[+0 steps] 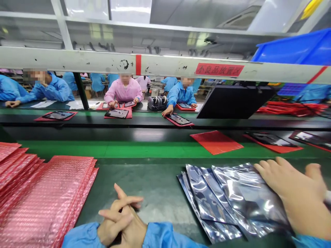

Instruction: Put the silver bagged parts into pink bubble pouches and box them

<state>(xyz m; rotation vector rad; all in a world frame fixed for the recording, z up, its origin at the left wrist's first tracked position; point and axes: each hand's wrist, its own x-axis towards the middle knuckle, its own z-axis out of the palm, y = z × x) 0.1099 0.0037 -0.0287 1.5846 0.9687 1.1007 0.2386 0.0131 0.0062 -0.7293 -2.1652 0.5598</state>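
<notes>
My left hand [110,227] and my right hand [134,225] meet low in the middle of the view, over the dark green bench. Their fingers cross and touch, stretched out and apart, and no object shows in either. Left of them is a stack of red bubble-wrap bags [51,193]. To their right lie several overlapping shiny silver anti-static bags [214,199]. Another person's hand [292,189], in a blue sleeve, reaches from the right and rests on the topmost silver bag.
Beyond the bench runs a dark conveyor belt [108,134] bearing red bags and flat dark panels [271,139]. A red bag [216,142] lies near the green strip. Co-workers [124,91] handle panels opposite. A black screen [232,102] and blue bin [294,48] stand right.
</notes>
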